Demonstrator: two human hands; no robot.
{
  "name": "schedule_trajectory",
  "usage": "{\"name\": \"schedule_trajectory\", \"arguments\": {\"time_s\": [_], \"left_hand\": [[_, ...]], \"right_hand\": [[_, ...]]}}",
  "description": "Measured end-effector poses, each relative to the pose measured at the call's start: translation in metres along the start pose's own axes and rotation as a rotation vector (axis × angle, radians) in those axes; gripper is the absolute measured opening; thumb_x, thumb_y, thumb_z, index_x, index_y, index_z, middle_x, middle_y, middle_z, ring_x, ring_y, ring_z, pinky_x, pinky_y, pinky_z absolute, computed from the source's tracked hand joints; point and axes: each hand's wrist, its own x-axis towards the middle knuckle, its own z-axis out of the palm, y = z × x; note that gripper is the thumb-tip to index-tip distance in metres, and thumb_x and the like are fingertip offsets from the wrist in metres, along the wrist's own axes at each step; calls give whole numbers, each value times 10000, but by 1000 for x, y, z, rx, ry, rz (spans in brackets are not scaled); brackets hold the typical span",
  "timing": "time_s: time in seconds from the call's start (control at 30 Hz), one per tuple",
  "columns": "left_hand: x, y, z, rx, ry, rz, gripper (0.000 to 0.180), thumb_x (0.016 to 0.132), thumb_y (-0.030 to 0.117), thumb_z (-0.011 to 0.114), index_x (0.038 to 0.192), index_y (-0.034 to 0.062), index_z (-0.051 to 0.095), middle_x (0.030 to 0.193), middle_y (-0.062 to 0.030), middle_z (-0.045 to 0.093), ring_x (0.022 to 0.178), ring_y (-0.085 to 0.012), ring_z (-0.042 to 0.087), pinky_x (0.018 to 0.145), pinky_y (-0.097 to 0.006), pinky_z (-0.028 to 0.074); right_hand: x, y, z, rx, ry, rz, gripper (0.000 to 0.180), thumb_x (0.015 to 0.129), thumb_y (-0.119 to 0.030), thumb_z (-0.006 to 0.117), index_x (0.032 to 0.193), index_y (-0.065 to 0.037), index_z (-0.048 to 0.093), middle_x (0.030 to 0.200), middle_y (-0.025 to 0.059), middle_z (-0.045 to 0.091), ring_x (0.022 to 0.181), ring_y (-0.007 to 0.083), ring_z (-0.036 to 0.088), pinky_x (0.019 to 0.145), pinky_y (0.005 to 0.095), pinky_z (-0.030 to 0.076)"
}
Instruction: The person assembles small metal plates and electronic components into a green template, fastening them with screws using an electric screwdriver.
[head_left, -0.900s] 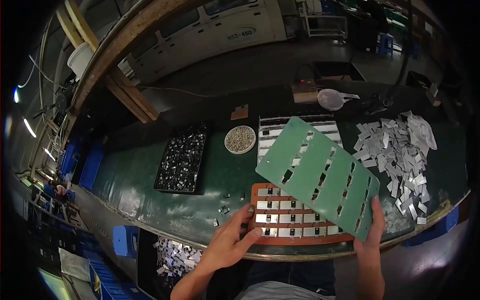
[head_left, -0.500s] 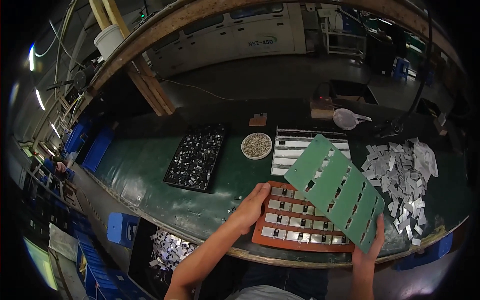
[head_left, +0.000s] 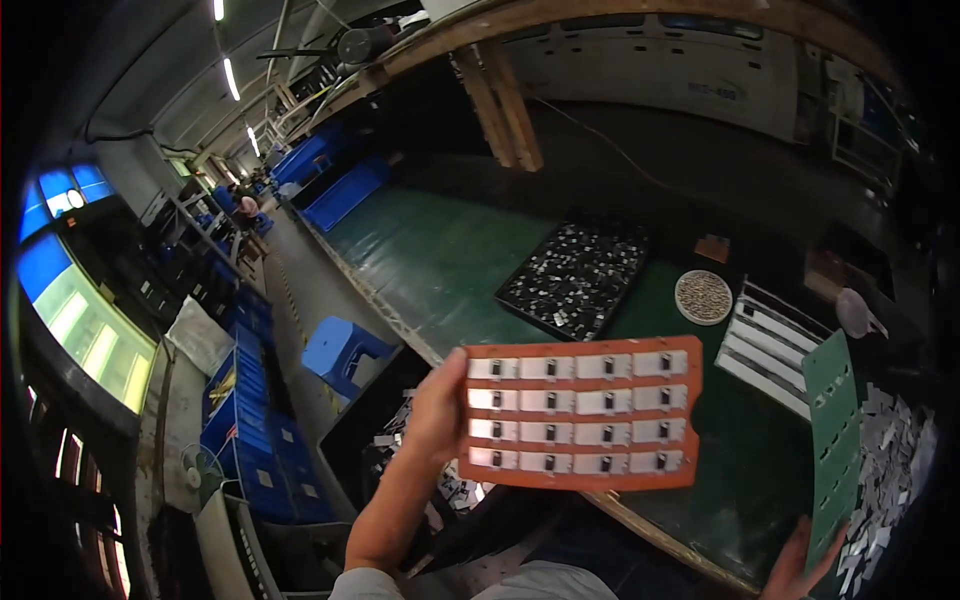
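Note:
My left hand (head_left: 436, 410) grips the left edge of an orange fixture board (head_left: 590, 482), raised and tilted over the bench's front edge. Several rows of silver metal plates lie on the board, each with a small black electronic component. At the lower right, my right hand (head_left: 797, 562) is closed on the bottom of a green slotted plate (head_left: 832, 440), held steeply on edge. The plate stands apart from the orange board, and some of my right fingers are hidden behind it.
On the green bench (head_left: 440, 235) are a black tray of small components (head_left: 578, 275), a round dish of tiny parts (head_left: 703, 297), a white-striped rack (head_left: 765, 345) and a heap of silver plates (head_left: 890, 470). A blue stool (head_left: 340, 350) stands left, beside a black bin of metal pieces.
The orange board has been lifted off the bench in my left hand and moved left. My right hand has drawn the green plate away from it to the right. The view has swung left.

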Motion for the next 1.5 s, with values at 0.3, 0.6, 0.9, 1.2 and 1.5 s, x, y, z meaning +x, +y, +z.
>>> {"name": "schedule_trajectory", "arguments": {"time_s": [0.3,0.6,0.9,1.2,1.5], "left_hand": [[-63,141,-150,975,463,1011,339,1086,350,500,1202,34,544,968,-21,603,857,-91,563,796,-247,463],[-36,110,-169,1471,546,918,287,1057,258,538,1212,17,512,808,-114,620,689,-197,604,671,-330,486],[-35,136,-206,1276,812,922,342,1064,351,547,1075,12,593,878,-75,625,824,-162,579,780,-310,477],[-57,83,-142,1831,493,1061,335,900,108,734,1180,34,565,895,-157,690,741,-337,647,742,-409,505],[-52,89,-162,1551,667,831,335,1060,298,539,1216,3,513,873,-194,689,771,-356,669,718,-403,511]], "right_hand": [[2,0,6,-54,-65,-3,587,947,-306,661,1435,-7,533,1501,189,507,1370,376,465,1145,500,369],[-9,4,24,-41,-31,-51,621,928,-299,666,1466,-36,502,1514,178,494,1397,370,444,1190,490,323],[-15,2,31,-42,40,-39,592,932,-276,657,1459,-48,510,1502,166,506,1383,360,460,1174,493,347],[2,-1,5,8,12,-20,501,907,-223,684,1359,-29,592,1433,178,557,1320,355,519,1089,488,444],[7,1,-18,-144,-28,-79,503,896,-218,704,1355,-40,600,1416,170,568,1306,356,531,1068,531,475]]}}
